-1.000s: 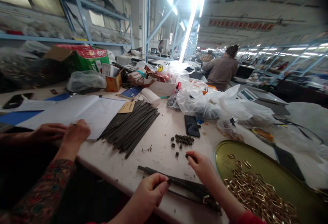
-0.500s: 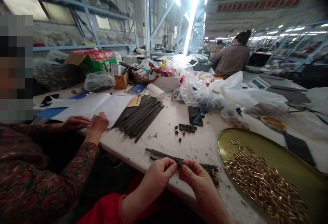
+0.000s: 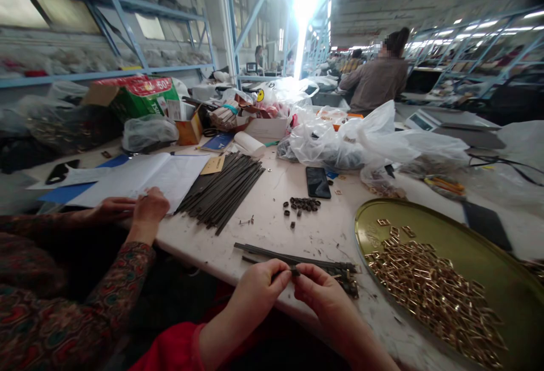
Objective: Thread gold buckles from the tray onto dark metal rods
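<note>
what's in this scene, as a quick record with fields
left hand: pinching a small dark piece
right hand: fingertips at the same piece
beyond hands: bundle of dark strips
right side: tray with gold buckles
mid table: dark loops, phone, fanned strips
left side: another person's hand at an open book

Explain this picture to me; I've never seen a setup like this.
There is no robot here: one camera, worn on a person's head, looks forward and down at their bare hands. The left hand and right hand meet at the fingertips, pinching a small dark piece. On the worktable lie dark strips, small dark loops and a phone. To the right, a round tray holds gold-coloured metal frames. At left, another person's hand rests on an open book.
</note>
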Tool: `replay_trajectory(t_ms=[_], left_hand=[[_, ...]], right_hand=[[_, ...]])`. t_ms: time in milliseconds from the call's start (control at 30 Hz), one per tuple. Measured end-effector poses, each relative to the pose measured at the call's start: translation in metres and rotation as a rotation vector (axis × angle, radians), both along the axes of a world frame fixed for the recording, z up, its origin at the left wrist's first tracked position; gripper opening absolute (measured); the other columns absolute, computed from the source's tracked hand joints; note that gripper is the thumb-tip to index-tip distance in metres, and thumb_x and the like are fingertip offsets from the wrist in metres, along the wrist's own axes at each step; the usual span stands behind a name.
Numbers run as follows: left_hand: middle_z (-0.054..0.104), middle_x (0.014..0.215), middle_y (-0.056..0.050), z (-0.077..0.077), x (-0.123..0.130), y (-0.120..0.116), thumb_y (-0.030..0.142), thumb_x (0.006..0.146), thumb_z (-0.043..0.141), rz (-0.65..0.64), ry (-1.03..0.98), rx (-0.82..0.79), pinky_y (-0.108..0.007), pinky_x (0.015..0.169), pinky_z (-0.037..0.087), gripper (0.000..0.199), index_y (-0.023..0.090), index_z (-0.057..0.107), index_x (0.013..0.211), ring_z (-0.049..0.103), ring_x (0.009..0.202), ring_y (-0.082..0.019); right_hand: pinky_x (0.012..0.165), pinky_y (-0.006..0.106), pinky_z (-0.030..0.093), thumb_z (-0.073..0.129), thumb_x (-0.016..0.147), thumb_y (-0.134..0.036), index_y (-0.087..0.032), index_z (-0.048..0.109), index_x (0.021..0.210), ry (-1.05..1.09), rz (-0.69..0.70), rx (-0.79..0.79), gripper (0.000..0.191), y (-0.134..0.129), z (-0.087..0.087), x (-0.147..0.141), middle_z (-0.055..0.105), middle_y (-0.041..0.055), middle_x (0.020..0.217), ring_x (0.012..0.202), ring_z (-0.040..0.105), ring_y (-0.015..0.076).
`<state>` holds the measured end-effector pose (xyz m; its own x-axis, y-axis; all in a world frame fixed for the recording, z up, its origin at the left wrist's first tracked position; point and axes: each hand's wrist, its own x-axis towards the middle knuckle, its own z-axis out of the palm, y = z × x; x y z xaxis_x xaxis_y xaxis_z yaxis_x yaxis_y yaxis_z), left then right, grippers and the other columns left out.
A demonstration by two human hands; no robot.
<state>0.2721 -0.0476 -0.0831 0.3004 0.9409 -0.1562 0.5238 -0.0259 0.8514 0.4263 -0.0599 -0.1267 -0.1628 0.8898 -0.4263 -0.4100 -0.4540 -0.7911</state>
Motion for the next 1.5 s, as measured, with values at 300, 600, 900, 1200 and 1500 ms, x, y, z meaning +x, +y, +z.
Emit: replay_trajectory(t_ms=[300,600,900,1200,1500], left_hand=[[0.064,0.074,0.000,-0.005,-0.001,0.005,0.033,0.084,0.045,0.029,-0.066,-0.027,-0.021,0.063,0.037,0.025,0.016,0.062,0.079,0.056,0.071,-0.014],[0.062,0.070,0.000,-0.006,-0.008,-0.004,0.031,0.085,0.043,-0.001,0.039,0.039,-0.021,0.059,0.034,0.024,0.017,0.061,0.077,0.055,0.067,-0.014],[0.056,0.059,0.003,0.004,-0.013,-0.011,0.028,0.083,0.044,-0.178,0.131,0.037,-0.021,0.050,0.026,0.024,0.017,0.061,0.070,0.047,0.055,-0.011],[0.061,0.089,-0.005,0.000,0.001,-0.029,0.015,0.081,0.035,-0.030,-0.001,0.000,-0.027,0.073,0.040,0.035,0.015,0.043,0.115,0.057,0.081,-0.017],[0.059,0.076,-0.001,0.008,-0.002,-0.030,0.017,0.087,0.032,-0.080,-0.168,-0.098,-0.024,0.067,0.041,0.035,0.017,0.035,0.122,0.054,0.070,-0.013]], right_hand=[[0.058,0.021,0.040,0.075,0.062,-0.030,-0.018,0.060,0.070,0.090,-0.037,-0.035,0.021,0.001,0.003,-0.006,0.057,-0.0034,0.066,0.058,0.048,0.0088],[0.062,0.025,0.038,0.067,0.068,-0.042,-0.019,0.058,0.071,-0.407,0.048,0.250,0.026,-0.004,0.007,-0.002,0.054,-0.0031,0.064,0.064,0.047,0.0134],[0.058,0.027,0.040,0.065,0.067,-0.045,-0.019,0.057,0.072,-0.456,0.054,0.303,0.027,-0.013,0.012,0.000,0.054,-0.0033,0.058,0.057,0.050,0.0138],[0.062,0.028,0.040,0.069,0.064,-0.042,-0.019,0.061,0.074,-0.469,-0.014,0.305,0.027,-0.018,0.003,-0.009,0.061,-0.0004,0.066,0.064,0.053,0.0162],[0.069,0.028,0.043,0.055,0.078,-0.048,-0.026,0.068,0.082,-0.399,-0.027,0.344,0.026,-0.029,0.018,-0.007,0.060,0.0004,0.074,0.072,0.055,0.0162]])
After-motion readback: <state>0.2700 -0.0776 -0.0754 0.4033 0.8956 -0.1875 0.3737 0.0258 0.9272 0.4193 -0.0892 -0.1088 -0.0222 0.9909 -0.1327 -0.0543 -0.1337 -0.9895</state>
